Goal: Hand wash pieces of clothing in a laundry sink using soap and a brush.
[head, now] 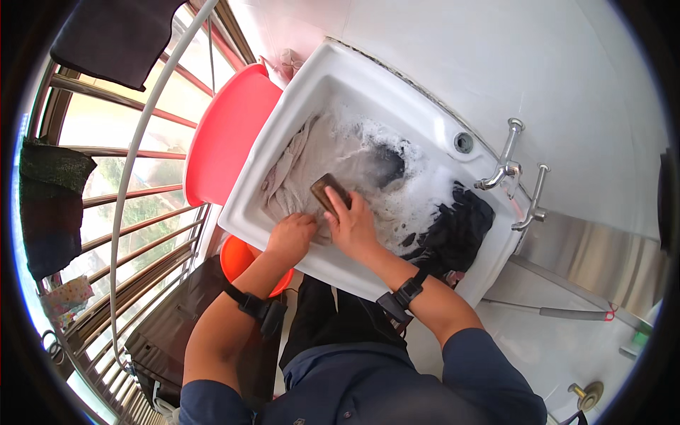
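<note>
My right hand (351,220) grips a brown scrubbing brush (323,190) with a smooth back; its bristles are hidden underneath. Under the brush lies a wet, pale grey cloth (289,183), spread along the left side of a white ceramic sink (366,281). Near the sink's front edge, my left hand (292,236) pinches that cloth with curled fingers. Soapy water (414,202) with white foam covers the middle. A dark cloth (390,162) shows partly through the suds. Another black garment (465,228) lies bunched at the right end, partly over the rim.
Two metal taps (502,175) (531,207) jut from the wall at the right. Beside the sink's left rim stands a pink basin (234,138), and an orange bucket (234,257) sits below. A pale hose (133,138) hangs before the barred window (143,223).
</note>
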`<state>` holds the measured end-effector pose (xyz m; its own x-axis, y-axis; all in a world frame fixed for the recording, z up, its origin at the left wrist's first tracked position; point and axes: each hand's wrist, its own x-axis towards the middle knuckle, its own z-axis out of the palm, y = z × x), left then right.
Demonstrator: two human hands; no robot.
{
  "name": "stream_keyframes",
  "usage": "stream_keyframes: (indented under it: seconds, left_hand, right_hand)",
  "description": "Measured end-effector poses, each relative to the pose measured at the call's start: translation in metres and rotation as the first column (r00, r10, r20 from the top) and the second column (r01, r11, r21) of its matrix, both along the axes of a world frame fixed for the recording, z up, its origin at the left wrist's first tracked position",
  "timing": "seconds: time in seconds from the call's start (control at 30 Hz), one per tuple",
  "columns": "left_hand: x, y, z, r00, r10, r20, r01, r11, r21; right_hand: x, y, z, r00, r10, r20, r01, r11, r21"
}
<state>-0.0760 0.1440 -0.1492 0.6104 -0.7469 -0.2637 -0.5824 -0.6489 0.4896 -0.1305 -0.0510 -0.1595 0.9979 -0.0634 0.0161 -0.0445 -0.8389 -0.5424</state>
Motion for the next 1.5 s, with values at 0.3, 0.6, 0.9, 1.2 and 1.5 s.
stream_keyframes:
  seconds: [0.3, 0.6, 0.9, 1.2, 1.5]
  left_hand:
    - [0.008, 0.005, 0.015, 1.0, -0.005, -0.002, 0.005, 0.998, 0.058]
    - [0.009, 0.016, 0.012, 0.998, 0.061, -0.02, -0.062, 0.997, -0.039]
    - [0.008, 0.012, 0.01, 0.989, 0.09, -0.119, -0.102, 0.99, -0.101]
    - [-0.032, -0.039, 0.011, 0.937, -0.001, -0.35, -0.08, 0.973, -0.217]
    - [0.08, -0.092, 0.074, 0.928, 0.371, -0.048, -0.317, 0.712, -0.626]
  right_hand:
    - [0.064, -0.058, -0.04, 0.947, -0.254, -0.198, 0.22, 0.959, -0.18]
    - [0.082, -0.094, -0.03, 0.799, -0.448, -0.401, 0.267, 0.862, -0.432]
    - [0.106, -0.082, -0.044, 0.943, -0.148, -0.297, 0.138, 0.989, -0.056]
    - [0.102, -0.106, -0.016, 0.892, -0.07, -0.447, 0.048, 0.997, -0.061]
    - [0.061, -0.093, 0.126, 0.907, 0.265, -0.327, -0.073, 0.864, 0.498]
